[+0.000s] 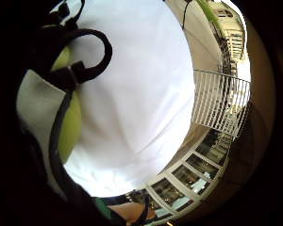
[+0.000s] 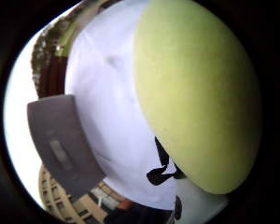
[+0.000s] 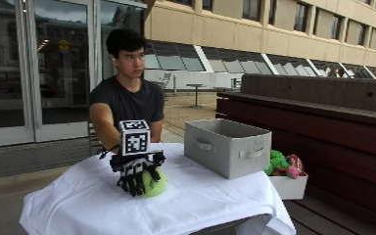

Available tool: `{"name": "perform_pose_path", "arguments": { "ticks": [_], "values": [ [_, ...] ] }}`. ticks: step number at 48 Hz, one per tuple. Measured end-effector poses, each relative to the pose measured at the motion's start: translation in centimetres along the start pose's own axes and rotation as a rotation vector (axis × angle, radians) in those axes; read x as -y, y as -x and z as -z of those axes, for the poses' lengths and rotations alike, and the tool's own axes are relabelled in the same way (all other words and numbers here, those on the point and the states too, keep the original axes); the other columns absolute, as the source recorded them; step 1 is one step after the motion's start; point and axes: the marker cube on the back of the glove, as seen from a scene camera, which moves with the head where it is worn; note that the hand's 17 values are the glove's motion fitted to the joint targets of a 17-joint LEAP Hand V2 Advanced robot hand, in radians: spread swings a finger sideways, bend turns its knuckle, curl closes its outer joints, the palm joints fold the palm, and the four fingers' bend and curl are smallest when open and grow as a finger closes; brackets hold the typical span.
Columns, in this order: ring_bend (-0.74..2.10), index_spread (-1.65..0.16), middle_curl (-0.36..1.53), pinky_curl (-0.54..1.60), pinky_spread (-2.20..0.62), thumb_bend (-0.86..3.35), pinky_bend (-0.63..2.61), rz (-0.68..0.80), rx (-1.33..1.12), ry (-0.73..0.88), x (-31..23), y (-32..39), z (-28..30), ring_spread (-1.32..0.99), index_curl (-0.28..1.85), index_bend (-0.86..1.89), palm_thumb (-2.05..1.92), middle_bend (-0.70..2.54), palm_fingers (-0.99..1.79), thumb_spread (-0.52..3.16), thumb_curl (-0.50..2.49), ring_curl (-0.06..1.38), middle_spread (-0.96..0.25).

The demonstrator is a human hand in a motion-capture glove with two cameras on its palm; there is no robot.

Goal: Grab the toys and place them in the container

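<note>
Grasping: your hand (image 3: 136, 175) curls over the green ball (image 3: 154, 183) near the worktop's (image 3: 77, 205) front edge; next, lift it to the bin (image 3: 227, 147).

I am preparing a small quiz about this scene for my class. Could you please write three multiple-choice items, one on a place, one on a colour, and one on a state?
1. Where does the grey fabric container stand?
A. on the white tablecloth
B. on the ground
C. on the person's lap

2. What colour is the ball under the gloved right hand?
A. red
B. yellow-green
C. blue

3. What is the gloved right hand doing?
A. lying flat and open on the cloth
B. holding the container's handle
C. gripping the ball with curled fingers

Answers: 1 A, the outside view shows it on the covered table, apart from the hand. 2 B, the thumb side palm view shows the yellow-green ball close to the palm. 3 C, the outside view shows the black fingers curled down round the ball, which is low on the cloth.
</note>
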Motion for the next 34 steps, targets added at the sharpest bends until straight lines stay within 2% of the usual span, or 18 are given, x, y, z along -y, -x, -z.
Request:
{"name": "perform_pose_path", "arguments": {
  "ticks": [4, 5, 7, 8, 10, 13, 23, 26, 34],
  "values": [
    [1.16, -0.30, 0.39, 0.34, -0.41, 0.36, 1.39, -0.081, -0.049, -0.080, -0.5, 0.7, 0.3, -0.32, 0.00, 0.07, 0.85, 0.74, 0.61, 0.85, 0.52, 0.54, -0.14],
    [1.30, -0.30, 0.45, 0.31, -0.44, 0.48, 1.27, -0.093, -0.064, -0.105, -0.6, 0.9, 0.3, -0.31, 0.00, 0.10, 0.98, 0.93, 0.95, 0.92, 0.56, 0.58, -0.17],
    [1.29, -0.30, 0.46, 0.26, -0.46, 0.56, 1.15, -0.115, -0.083, -0.170, -0.4, 1.1, 0.6, -0.33, -0.03, 0.07, 1.04, 1.03, 1.07, 0.97, 0.58, 0.53, -0.20],
    [1.27, -0.30, 0.49, 0.25, -0.46, 0.60, 1.07, -0.126, -0.085, -0.211, -0.2, 1.1, 0.7, -0.34, 0.00, 0.16, 1.06, 1.09, 1.15, 1.02, 0.60, 0.52, -0.21],
    [1.28, -0.31, 0.50, 0.26, -0.46, 0.65, 1.02, -0.131, -0.074, -0.268, 0.2, 0.9, 1.2, -0.34, 0.02, 0.17, 1.09, 1.12, 1.16, 1.06, 0.61, 0.54, -0.23],
    [1.24, -0.31, 0.51, 0.25, -0.47, 0.71, 0.94, -0.092, -0.036, -0.191, -0.7, 0.5, 1.8, -0.36, 0.05, 0.24, 1.11, 1.13, 1.20, 1.10, 0.64, 0.53, -0.25],
    [1.15, -0.29, 0.48, 0.27, -0.45, 0.41, 0.83, -0.105, 0.011, -0.089, -3.3, -1.1, 5.4, -0.38, 0.16, 0.49, 0.81, 0.98, 1.16, 0.64, 0.68, 0.49, -0.29],
    [1.11, -0.29, 0.46, 0.29, -0.45, 0.34, 0.87, -0.134, 0.033, -0.122, -4.7, -1.0, 8.1, -0.40, 0.19, 0.56, 0.74, 0.89, 1.12, 0.59, 0.69, 0.48, -0.32],
    [1.10, -0.31, 0.45, 0.32, -0.45, 0.27, 0.90, -0.145, 0.061, -0.221, -7.9, 1.4, 15.4, -0.41, 0.22, 0.53, 0.69, 0.79, 1.06, 0.53, 0.73, 0.47, -0.37]
  ]
}}
